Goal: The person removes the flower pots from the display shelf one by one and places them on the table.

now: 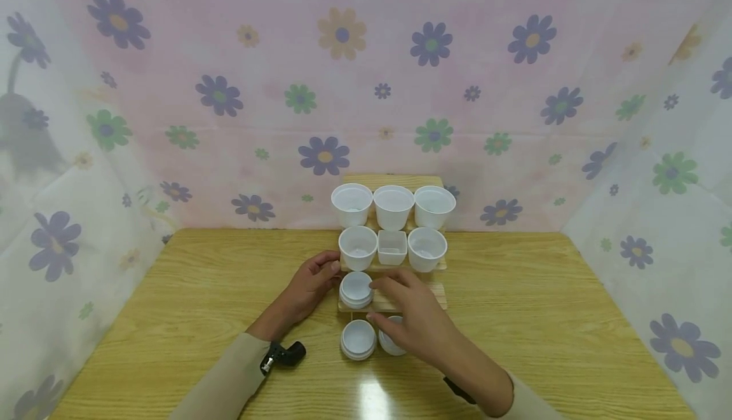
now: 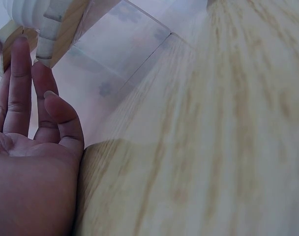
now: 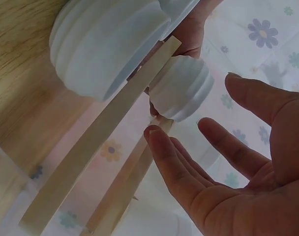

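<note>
A wooden tiered rack carries white plastic cups and jars. My left hand is at the rack's left side, its fingertips by the shelf ends; in the left wrist view its fingers are loosely bent and grip nothing. On the lowest visible shelf sits a white ribbed jar. My right hand hovers just right of that jar, thumb and fingers spread. In the right wrist view a gap shows between the fingers and the small jar. Two more jars, one at left and one partly behind my right hand, sit in front.
Three round cups line the top shelf. Below them are two round cups with a small square cup between. The wood-grain table extends to both sides. A flower-patterned cloth hangs behind.
</note>
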Tool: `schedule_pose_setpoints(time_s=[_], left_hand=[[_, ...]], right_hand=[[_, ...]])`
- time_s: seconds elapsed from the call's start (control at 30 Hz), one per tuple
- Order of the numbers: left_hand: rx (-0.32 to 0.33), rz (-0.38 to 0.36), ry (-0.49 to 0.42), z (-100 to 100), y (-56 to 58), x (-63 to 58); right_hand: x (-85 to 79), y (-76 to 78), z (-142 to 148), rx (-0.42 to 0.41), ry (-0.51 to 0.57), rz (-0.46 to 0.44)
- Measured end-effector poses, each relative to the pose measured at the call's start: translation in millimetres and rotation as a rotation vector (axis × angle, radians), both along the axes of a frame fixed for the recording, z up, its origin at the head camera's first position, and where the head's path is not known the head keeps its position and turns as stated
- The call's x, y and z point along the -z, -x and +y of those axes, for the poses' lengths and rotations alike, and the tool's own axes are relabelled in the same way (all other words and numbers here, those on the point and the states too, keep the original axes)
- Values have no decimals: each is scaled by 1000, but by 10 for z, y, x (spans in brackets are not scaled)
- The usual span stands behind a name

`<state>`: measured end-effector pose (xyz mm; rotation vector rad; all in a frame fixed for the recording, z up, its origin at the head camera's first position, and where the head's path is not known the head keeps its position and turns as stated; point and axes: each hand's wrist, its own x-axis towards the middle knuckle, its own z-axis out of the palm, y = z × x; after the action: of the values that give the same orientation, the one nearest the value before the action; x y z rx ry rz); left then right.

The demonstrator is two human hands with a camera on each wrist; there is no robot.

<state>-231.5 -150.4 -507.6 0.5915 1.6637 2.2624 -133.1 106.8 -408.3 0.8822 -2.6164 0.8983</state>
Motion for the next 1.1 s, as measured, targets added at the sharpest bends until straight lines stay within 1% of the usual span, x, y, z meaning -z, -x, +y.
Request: schedule_pose_setpoints(time_s=[0.2,0.33,0.57,0.87,1.1], left_hand=[[10,4,-6,-1,-3,20],[11,17,0,6,-14,28],[3,20,3,4,-22,50],[-17,3,6,2,0,71],[-11,4,13,3,-1,78]], right_hand=[[16,33,-90,1,16,1],[54,49,-141,12,14,7],[129,71,-204,22,1,-15],[209,106,-230,7,11,-16],[233,113,-226,13,22,-21]])
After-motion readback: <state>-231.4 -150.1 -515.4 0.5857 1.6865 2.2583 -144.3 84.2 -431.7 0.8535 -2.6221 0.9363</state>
